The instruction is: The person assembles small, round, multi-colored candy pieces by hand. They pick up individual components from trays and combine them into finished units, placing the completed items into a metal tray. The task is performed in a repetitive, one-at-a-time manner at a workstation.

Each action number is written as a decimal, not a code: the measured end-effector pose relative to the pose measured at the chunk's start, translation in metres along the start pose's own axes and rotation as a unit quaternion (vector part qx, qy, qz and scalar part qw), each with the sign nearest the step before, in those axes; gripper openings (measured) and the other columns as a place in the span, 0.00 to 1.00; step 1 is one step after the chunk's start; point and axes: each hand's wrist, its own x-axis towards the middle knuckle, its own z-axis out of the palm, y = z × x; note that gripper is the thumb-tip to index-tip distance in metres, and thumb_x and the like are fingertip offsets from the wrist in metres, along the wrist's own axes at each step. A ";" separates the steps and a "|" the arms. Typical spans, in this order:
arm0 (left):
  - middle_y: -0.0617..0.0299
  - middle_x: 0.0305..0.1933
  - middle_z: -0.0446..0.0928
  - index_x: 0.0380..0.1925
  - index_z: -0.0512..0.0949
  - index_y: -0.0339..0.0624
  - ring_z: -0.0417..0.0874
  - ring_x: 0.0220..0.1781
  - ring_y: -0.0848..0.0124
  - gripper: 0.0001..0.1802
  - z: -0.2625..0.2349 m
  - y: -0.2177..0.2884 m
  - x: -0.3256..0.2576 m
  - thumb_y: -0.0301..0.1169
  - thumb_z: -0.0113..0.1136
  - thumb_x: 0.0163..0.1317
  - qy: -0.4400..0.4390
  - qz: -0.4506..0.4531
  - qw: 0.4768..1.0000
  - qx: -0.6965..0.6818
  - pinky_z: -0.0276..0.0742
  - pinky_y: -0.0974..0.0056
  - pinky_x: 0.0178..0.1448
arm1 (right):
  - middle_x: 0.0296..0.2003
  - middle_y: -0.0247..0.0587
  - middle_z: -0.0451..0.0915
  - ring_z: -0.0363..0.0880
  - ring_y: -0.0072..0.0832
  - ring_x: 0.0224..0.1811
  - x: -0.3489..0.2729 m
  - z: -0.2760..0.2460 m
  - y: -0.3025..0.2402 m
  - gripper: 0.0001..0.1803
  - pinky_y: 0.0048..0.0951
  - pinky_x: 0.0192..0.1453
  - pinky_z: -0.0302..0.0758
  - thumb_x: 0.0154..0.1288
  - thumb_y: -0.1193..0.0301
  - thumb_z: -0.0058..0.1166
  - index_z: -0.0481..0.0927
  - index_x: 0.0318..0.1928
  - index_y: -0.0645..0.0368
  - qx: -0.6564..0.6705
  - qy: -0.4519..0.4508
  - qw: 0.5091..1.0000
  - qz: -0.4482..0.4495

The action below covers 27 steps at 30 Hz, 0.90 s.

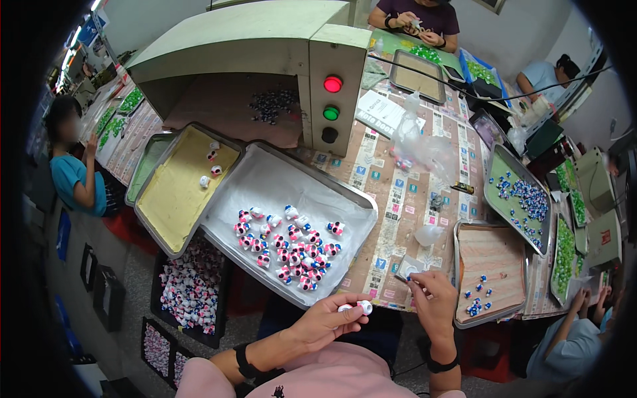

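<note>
My left hand (318,325) is closed round a small white figurine (363,307), whose rounded end sticks out past the thumb and fingers. To its right, my right hand (434,302) pinches a tiny dark blue piece (409,279) between thumb and fingertip. Those fingertips are at a small pale square pad (410,266) near the table's front edge. A white-lined tray (298,176) left of my hands bears several white, pink and black figurines (295,255). On the right, a paper-lined tray (491,245) has a few small blue and white pieces (478,302).
A tunnel-like machine (252,53) with red and green lights stands behind the trays. A yellow-lined tray (179,179) overlaps the white one. Below left, a black crate (189,292) is full of figurines. A green tray (521,199) of blue pieces and a plastic bag (431,156) are farther right. Other people sit around.
</note>
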 end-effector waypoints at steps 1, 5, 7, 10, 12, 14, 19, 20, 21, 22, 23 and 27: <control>0.61 0.46 0.77 0.60 0.69 0.36 0.81 0.44 0.74 0.20 -0.001 -0.001 0.001 0.25 0.55 0.68 -0.001 0.004 1.000 -0.001 0.81 0.73 0.46 | 0.32 0.42 0.81 0.79 0.34 0.32 -0.004 -0.003 -0.011 0.08 0.29 0.34 0.76 0.53 0.80 0.63 0.84 0.36 0.61 0.025 -0.009 0.999 0.017; 0.60 0.46 0.78 0.60 0.70 0.36 0.81 0.44 0.75 0.20 0.000 -0.002 0.002 0.25 0.55 0.68 -0.005 0.007 1.000 0.005 0.81 0.72 0.46 | 0.33 0.41 0.82 0.79 0.24 0.31 -0.020 -0.011 -0.042 0.11 0.21 0.33 0.75 0.53 0.81 0.65 0.85 0.40 0.63 0.139 -0.053 0.988 0.035; 0.60 0.46 0.78 0.60 0.70 0.36 0.81 0.44 0.74 0.20 0.002 -0.001 0.003 0.25 0.56 0.68 0.003 0.003 1.000 0.012 0.81 0.72 0.47 | 0.34 0.41 0.83 0.80 0.23 0.33 -0.027 -0.010 -0.047 0.11 0.21 0.35 0.75 0.53 0.81 0.66 0.85 0.40 0.64 0.195 -0.071 0.977 0.053; 0.59 0.46 0.78 0.59 0.71 0.37 0.82 0.44 0.74 0.20 0.004 -0.001 0.003 0.25 0.56 0.67 0.008 -0.002 1.000 0.023 0.81 0.72 0.47 | 0.35 0.41 0.83 0.81 0.23 0.35 -0.031 -0.009 -0.050 0.11 0.20 0.37 0.77 0.54 0.80 0.66 0.85 0.39 0.64 0.226 -0.086 0.969 0.060; 0.59 0.46 0.78 0.58 0.71 0.37 0.82 0.45 0.74 0.19 0.005 -0.001 0.003 0.25 0.57 0.67 0.004 -0.002 1.000 0.027 0.81 0.73 0.47 | 0.35 0.41 0.83 0.82 0.23 0.36 -0.031 -0.007 -0.049 0.10 0.20 0.38 0.78 0.54 0.80 0.67 0.86 0.39 0.63 0.236 -0.097 0.965 0.066; 0.59 0.47 0.78 0.57 0.72 0.36 0.81 0.46 0.75 0.19 0.004 -0.001 0.003 0.25 0.58 0.66 -0.007 -0.001 1.000 0.027 0.81 0.74 0.47 | 0.35 0.41 0.83 0.81 0.23 0.35 -0.032 -0.004 -0.049 0.10 0.20 0.37 0.77 0.53 0.80 0.67 0.86 0.39 0.63 0.243 -0.097 0.963 0.068; 0.58 0.44 0.80 0.54 0.74 0.36 0.82 0.44 0.74 0.17 0.005 -0.003 0.002 0.24 0.60 0.65 0.030 -0.009 0.998 0.051 0.82 0.72 0.47 | 0.33 0.41 0.83 0.82 0.23 0.33 -0.033 -0.002 -0.045 0.11 0.20 0.34 0.77 0.53 0.80 0.67 0.86 0.39 0.61 0.227 -0.108 0.967 0.039; 0.58 0.43 0.80 0.53 0.75 0.36 0.83 0.43 0.74 0.17 0.004 -0.004 0.003 0.24 0.60 0.64 0.033 -0.008 0.998 0.056 0.82 0.72 0.47 | 0.33 0.42 0.83 0.82 0.23 0.32 -0.034 -0.001 -0.044 0.11 0.20 0.34 0.78 0.53 0.80 0.66 0.86 0.39 0.61 0.224 -0.109 0.968 0.030; 0.57 0.43 0.81 0.53 0.75 0.35 0.83 0.42 0.74 0.17 0.004 -0.004 0.002 0.24 0.60 0.64 0.038 0.000 0.997 0.069 0.82 0.71 0.46 | 0.33 0.41 0.83 0.82 0.24 0.32 -0.035 -0.001 -0.044 0.11 0.21 0.33 0.77 0.53 0.81 0.67 0.86 0.39 0.61 0.224 -0.107 0.968 0.027; 0.56 0.43 0.81 0.53 0.76 0.35 0.83 0.42 0.73 0.17 0.005 -0.003 0.001 0.23 0.61 0.64 0.042 0.007 0.996 0.083 0.82 0.71 0.46 | 0.32 0.41 0.83 0.82 0.24 0.31 -0.036 0.000 -0.045 0.11 0.21 0.33 0.77 0.52 0.81 0.67 0.86 0.39 0.61 0.225 -0.105 0.968 0.024; 0.56 0.42 0.81 0.52 0.76 0.34 0.84 0.41 0.73 0.17 0.006 -0.003 0.001 0.23 0.61 0.63 0.047 0.013 0.994 0.097 0.83 0.70 0.46 | 0.32 0.41 0.83 0.82 0.24 0.31 -0.037 0.001 -0.045 0.12 0.22 0.33 0.77 0.52 0.81 0.67 0.86 0.39 0.60 0.227 -0.103 0.968 0.022; 0.53 0.42 0.81 0.52 0.76 0.32 0.84 0.39 0.71 0.17 0.012 0.000 -0.003 0.22 0.61 0.63 0.056 0.041 0.986 0.153 0.83 0.69 0.45 | 0.30 0.41 0.83 0.82 0.26 0.30 -0.038 0.001 -0.048 0.11 0.23 0.33 0.76 0.50 0.82 0.68 0.87 0.37 0.60 0.214 -0.082 0.973 -0.002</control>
